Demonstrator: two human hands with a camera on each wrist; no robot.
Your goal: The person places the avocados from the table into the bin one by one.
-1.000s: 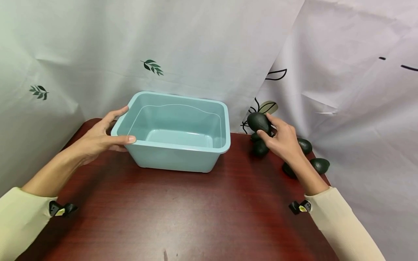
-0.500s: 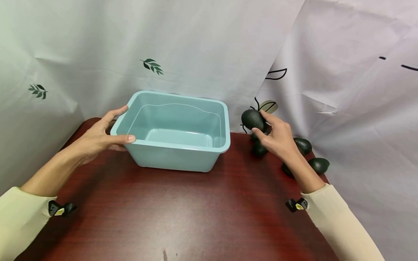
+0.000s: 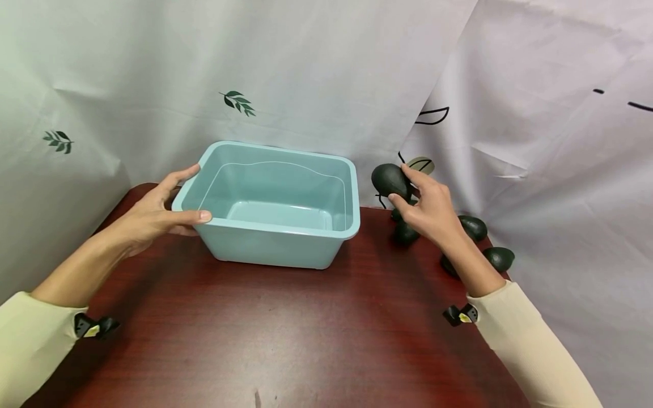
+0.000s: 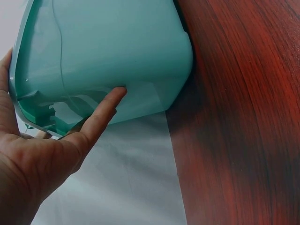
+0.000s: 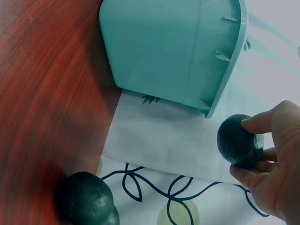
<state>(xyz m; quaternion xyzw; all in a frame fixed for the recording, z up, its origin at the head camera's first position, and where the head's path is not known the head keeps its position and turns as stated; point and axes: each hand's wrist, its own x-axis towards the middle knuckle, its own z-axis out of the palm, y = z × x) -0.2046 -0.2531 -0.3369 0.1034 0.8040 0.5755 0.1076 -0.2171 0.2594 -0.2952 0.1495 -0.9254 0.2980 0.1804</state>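
Note:
A pale blue-green plastic tub (image 3: pixel 275 247) stands at the back of the table, its inside bare. My left hand (image 3: pixel 153 214) grips the tub's left end, thumb on the front rim and fingers along the side; in the left wrist view one finger (image 4: pixel 105 108) presses the outer wall. My right hand (image 3: pixel 431 212) pinches a dark green avocado (image 3: pixel 390 180) between thumb and fingers. That avocado (image 5: pixel 236 139) hangs in the air just right of the tub, apart from its rim. Below it, two more avocados (image 3: pixel 405 232) lie on the table, partly behind the hand.
Several avocados (image 3: pixel 499 259) lie along the table's right edge, some partly hidden by the right forearm. The reddish-brown table (image 3: pixel 285 323) extends in front of the tub. A pale cloth backdrop (image 3: pixel 306 73) hangs close behind the tub and along both sides.
My right hand has moved left and slightly up with the avocado, closer to the tub's right rim. My left hand and the tub look the same.

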